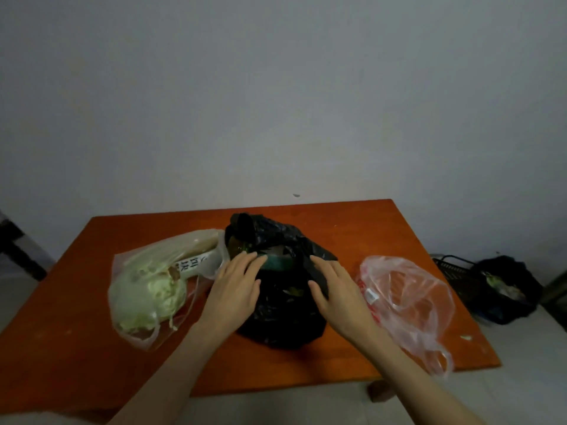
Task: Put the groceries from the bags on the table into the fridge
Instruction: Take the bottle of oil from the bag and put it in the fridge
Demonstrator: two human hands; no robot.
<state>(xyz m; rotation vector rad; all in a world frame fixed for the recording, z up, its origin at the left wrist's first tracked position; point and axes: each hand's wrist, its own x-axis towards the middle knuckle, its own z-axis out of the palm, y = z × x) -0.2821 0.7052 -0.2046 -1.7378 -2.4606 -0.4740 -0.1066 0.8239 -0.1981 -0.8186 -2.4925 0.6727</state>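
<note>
Three bags point(280, 289) on one table point(362, 228), two hands point(236, 286)

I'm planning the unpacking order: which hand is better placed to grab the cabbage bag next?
Probably the left hand: it rests on the black bag right beside the cabbage bag; the right hand lies on the far side.

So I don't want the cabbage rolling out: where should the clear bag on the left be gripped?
Probably at its gathered far end, coming from above. The cabbage lies heavy at the near, closed end of the clear bag, so lifting the far end should keep it inside.
</note>
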